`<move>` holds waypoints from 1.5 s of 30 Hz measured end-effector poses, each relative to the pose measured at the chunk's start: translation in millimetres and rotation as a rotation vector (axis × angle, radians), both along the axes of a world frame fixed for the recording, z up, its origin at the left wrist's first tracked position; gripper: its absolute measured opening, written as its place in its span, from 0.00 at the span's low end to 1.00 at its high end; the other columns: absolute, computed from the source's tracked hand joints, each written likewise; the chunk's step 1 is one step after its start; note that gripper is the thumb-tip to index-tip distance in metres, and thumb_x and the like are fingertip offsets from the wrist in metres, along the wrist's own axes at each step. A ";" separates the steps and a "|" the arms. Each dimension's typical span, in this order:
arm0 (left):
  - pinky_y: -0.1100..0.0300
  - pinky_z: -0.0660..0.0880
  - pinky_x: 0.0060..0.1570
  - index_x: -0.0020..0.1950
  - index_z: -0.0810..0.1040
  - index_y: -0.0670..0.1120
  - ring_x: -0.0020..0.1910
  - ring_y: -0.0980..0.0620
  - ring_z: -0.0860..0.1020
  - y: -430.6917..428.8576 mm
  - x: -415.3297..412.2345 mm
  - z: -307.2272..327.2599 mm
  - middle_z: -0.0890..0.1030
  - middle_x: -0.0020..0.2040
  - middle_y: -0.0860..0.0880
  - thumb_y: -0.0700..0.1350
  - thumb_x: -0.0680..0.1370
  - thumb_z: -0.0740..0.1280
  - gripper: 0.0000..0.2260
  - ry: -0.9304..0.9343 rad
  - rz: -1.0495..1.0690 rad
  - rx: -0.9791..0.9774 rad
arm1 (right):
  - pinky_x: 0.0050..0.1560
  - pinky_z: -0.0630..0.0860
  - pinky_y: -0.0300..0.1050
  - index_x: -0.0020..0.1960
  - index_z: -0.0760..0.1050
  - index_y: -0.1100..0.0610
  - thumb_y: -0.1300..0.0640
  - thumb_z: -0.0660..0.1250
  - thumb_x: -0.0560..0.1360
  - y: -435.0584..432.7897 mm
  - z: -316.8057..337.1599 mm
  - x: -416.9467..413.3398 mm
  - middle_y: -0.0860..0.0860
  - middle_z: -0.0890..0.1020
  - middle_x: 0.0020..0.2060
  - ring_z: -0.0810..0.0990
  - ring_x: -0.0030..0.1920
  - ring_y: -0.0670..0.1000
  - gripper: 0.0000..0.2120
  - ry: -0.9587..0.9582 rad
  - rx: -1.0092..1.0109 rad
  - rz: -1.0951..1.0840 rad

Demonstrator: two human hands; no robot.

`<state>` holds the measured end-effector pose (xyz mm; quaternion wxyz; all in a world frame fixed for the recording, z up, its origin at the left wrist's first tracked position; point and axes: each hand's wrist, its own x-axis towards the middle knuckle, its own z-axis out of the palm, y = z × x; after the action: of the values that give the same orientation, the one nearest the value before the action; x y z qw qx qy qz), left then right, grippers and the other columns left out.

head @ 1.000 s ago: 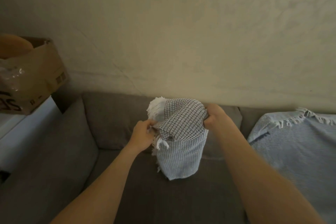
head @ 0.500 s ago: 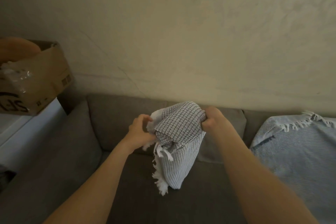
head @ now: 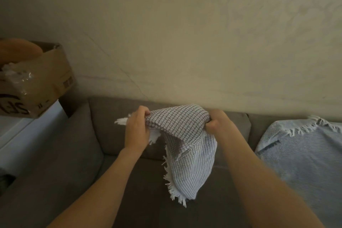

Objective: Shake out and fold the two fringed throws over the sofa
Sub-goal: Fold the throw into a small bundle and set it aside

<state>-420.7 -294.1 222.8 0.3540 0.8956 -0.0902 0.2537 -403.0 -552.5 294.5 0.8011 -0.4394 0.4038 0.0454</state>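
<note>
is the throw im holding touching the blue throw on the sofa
Apart. The head view shows grey sofa and the right forearm between the held throw and the light blue throw.

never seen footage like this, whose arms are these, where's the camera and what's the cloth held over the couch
There is no machine here: a person works with bare hands. The one camera sits on their head, looking forward and down, so both arms reach in from the bottom. The left hand and right hand each grip the top of a grey-and-white fringed throw, which hangs bunched above the grey sofa. A second, pale blue fringed throw lies spread on the sofa's right side. At the left, a cardboard box sits on a white surface.
</note>
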 end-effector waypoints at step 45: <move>0.56 0.80 0.32 0.71 0.76 0.40 0.40 0.48 0.81 23.7 17.2 -12.2 0.83 0.52 0.44 0.47 0.85 0.65 0.16 0.745 0.380 -1.479 | 0.16 0.75 0.48 0.47 0.72 0.69 0.66 0.50 0.84 28.5 25.7 -40.1 0.59 0.78 0.38 0.79 0.36 0.57 0.15 0.006 0.126 -0.067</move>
<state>-403.5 -270.4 210.5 0.8063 0.4587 0.3734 -0.0092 -443.1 -524.0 320.1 0.8271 -0.3740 0.4171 0.0453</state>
